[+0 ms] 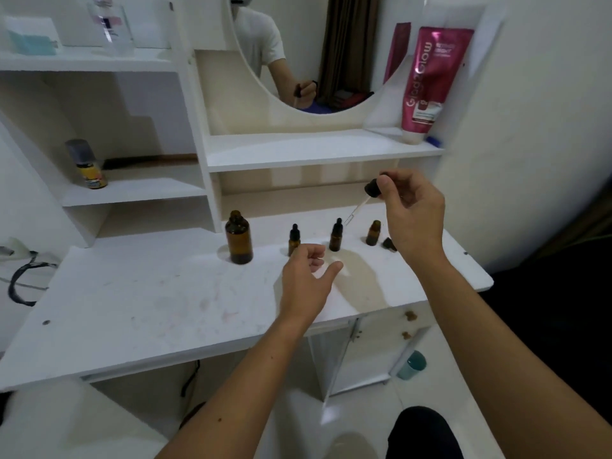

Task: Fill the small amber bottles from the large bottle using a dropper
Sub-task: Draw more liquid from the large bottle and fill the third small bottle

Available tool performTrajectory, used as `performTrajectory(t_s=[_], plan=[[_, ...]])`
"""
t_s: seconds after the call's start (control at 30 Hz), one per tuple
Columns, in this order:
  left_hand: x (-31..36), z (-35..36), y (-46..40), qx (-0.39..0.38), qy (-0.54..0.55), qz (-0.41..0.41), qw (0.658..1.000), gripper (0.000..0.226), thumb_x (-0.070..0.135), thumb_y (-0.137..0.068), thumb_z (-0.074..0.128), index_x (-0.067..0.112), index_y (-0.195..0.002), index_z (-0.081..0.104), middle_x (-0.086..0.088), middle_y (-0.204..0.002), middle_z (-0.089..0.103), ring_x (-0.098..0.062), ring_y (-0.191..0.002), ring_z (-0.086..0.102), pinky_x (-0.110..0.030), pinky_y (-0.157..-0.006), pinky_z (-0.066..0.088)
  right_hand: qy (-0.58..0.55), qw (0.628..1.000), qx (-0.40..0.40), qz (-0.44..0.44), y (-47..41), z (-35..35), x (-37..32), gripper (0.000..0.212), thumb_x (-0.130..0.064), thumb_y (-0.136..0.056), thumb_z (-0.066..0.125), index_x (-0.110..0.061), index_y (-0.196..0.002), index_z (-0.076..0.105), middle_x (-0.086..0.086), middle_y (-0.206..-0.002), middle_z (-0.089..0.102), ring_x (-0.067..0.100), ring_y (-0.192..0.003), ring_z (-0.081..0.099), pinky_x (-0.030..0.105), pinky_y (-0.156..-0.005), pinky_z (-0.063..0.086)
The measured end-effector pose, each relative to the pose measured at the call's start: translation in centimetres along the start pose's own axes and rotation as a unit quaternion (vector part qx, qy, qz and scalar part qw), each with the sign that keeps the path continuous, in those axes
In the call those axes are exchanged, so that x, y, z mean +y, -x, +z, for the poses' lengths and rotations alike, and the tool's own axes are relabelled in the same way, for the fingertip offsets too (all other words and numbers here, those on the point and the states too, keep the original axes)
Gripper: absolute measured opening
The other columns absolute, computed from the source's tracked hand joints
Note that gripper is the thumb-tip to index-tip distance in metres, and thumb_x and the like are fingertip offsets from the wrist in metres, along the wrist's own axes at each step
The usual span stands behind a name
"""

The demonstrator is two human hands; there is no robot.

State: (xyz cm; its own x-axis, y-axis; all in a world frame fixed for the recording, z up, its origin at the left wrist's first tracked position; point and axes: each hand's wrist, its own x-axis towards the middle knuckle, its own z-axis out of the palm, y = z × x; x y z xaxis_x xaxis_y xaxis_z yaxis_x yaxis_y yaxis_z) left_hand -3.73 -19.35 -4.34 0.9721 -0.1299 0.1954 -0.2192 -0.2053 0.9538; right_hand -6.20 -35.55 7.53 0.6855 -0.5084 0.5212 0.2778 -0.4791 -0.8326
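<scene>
Right hand (410, 213) fingers pinch dropper (364, 200) above open small bottle (373, 232) on bench (132, 293). Left hand (306, 279) loose, empty, near capped bottle (294, 239). Risk: tilted tip misses narrow neck, drips; left hand may knock bottle.

On the table (132, 293) the large bottle (238, 239) stands leftmost, with three small bottles in a row to its right: first (293, 238), second (336, 236), third (373, 232). A loose cap (389, 244) lies just right of the third. Above that row, the right hand (412, 215) holds the dropper (362, 202). The left hand (306, 283) is in front of the first small bottle.
</scene>
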Motion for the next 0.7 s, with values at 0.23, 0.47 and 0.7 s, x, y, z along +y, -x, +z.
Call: performTrajectory(t_s=[0.23,0.47,0.7], plan=[[0.4,4.6,-1.6,-0.056,-0.004,0.021,0.998,0.051,0.033,-0.087,0.082,0.018,-0.131,0.061,0.009,-0.125,0.066,-0.004,-0.113,0.062,-0.029,-0.102,0.053,0.029,0.999,0.031,0.017,-1.1,-2.9,3.2,0.008,-0.026,-0.102,0.068,-0.025,-0.109,0.072,-0.004,-0.101,0.078,0.016,-0.098,0.075,0.037,-0.095,0.061],[0.8,8.4,-3.9,-0.085,-0.055,0.034,0.994,0.059,0.031,-0.091,0.078,0.021,-0.144,0.053,0.005,-0.141,0.059,-0.008,-0.125,0.057,-0.033,-0.110,0.049,0.047,0.998,0.041,0.025,-2.4,-3.5,4.9,0.010,-0.023,-0.103,0.067,-0.021,-0.111,0.072,-0.008,-0.100,0.076,0.012,-0.096,0.073,0.026,-0.091,0.060],[0.5,10.8,-5.7,-0.066,-0.098,0.044,0.992,0.056,0.030,-0.094,0.074,0.017,-0.144,0.052,0.002,-0.142,0.058,-0.014,-0.129,0.057,-0.040,-0.111,0.048,0.048,0.998,0.022,0.017,-2.8,-3.3,6.3,0.008,-0.020,-0.102,0.068,-0.019,-0.109,0.071,-0.011,-0.097,0.077,0.007,-0.094,0.074,0.025,-0.090,0.060]])
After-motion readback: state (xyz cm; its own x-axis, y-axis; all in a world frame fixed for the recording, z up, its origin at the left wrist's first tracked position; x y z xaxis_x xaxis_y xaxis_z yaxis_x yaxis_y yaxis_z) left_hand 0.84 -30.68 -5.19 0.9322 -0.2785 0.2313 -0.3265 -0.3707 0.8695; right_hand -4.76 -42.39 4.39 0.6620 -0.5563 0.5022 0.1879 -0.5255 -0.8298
